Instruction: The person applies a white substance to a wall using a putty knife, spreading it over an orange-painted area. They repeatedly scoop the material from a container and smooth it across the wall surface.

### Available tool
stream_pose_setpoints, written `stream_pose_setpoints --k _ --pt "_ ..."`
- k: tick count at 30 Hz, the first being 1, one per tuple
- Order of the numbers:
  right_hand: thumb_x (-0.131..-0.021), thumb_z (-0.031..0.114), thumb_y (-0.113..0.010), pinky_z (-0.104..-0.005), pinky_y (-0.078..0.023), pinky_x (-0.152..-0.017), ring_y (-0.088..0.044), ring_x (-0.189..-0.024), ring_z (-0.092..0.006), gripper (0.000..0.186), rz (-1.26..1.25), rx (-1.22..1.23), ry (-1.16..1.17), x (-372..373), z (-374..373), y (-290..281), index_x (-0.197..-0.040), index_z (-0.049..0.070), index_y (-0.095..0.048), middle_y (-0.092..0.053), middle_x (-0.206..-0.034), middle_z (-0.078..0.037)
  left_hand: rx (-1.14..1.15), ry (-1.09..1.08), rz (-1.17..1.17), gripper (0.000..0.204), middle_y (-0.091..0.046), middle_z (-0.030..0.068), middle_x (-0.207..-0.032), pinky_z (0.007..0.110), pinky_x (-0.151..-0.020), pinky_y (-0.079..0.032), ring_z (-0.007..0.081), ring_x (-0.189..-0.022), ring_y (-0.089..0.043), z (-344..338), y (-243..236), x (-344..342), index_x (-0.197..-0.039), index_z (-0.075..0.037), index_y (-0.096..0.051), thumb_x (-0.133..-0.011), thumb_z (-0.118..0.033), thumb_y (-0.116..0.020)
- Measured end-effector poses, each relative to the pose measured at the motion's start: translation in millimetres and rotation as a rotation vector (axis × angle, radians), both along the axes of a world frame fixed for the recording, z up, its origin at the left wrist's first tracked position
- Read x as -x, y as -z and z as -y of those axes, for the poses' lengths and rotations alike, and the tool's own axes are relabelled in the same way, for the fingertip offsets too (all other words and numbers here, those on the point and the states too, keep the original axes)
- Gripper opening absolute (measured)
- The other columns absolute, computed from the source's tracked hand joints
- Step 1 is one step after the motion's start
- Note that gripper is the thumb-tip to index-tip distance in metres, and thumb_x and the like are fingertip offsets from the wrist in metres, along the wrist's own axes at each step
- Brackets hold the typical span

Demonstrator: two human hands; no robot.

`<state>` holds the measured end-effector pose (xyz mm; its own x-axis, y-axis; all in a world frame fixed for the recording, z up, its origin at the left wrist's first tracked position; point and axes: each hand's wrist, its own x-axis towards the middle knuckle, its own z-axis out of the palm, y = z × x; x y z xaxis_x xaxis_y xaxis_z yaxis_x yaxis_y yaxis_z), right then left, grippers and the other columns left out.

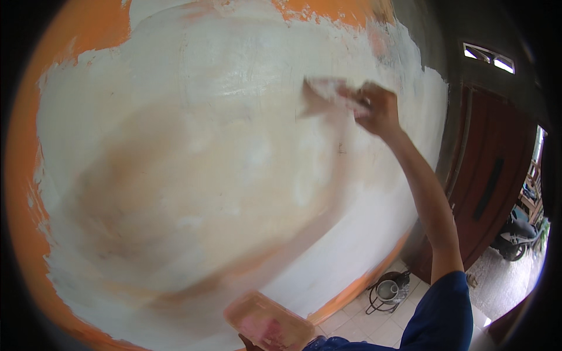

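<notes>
My right hand (pixel 377 108), raised on an outstretched arm, grips a putty knife (pixel 329 90) smeared with white filler. The knife's wide blade points left and is at the wall (pixel 234 158), which carries a broad coat of white and cream filler over orange paint. Whether the blade touches the surface is hard to tell, as it is slightly blurred. Low in the view, my left hand (pixel 249 344) shows only in part beneath a rectangular, round-cornered tray (pixel 240 309) and holds it. Pinkish paste lies in the tray.
A brown door (pixel 489 169) stands at the right, beside a dark grey wall (pixel 433 35). On the tiled floor (pixel 351 324) is a dark object with a round, pale top (pixel 387 291). A motorbike (pixel 518 234) is outside the doorway.
</notes>
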<state>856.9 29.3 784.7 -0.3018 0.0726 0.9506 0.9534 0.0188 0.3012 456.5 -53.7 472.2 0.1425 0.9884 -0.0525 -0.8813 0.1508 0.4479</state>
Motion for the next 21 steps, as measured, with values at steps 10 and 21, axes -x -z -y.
stream_pose_setpoints --k 10,21 --pt "-0.063 0.002 -0.060 -0.0281 -0.044 -0.050 -0.051 -0.051 -0.0218 0.003 -0.357 -0.074 -0.222 8.3 23.9 -8.0 -0.067 0.002 -0.059 -0.056 -0.063 -0.012 0.178 0.031 -0.188 0.063 -0.044 0.0135 -0.129 0.049 -0.099 -0.036 0.0322 -0.116 -0.045 -2.0 5.3 -1.9 -0.134 -0.012 -0.034 -0.088 -0.055 -0.041" --pt "-0.050 0.002 -0.072 -0.0324 -0.049 -0.058 -0.059 -0.068 -0.0254 0.038 -0.008 -0.230 -0.056 -21.4 -24.8 5.9 -0.087 0.007 -0.067 -0.061 -0.077 -0.009 0.196 -0.028 -0.141 0.066 -0.044 0.0128 -0.128 0.050 -0.098 -0.037 0.0314 -0.115 -0.045 -11.7 26.5 -2.3 -0.134 -0.013 -0.034 -0.086 -0.057 -0.042"
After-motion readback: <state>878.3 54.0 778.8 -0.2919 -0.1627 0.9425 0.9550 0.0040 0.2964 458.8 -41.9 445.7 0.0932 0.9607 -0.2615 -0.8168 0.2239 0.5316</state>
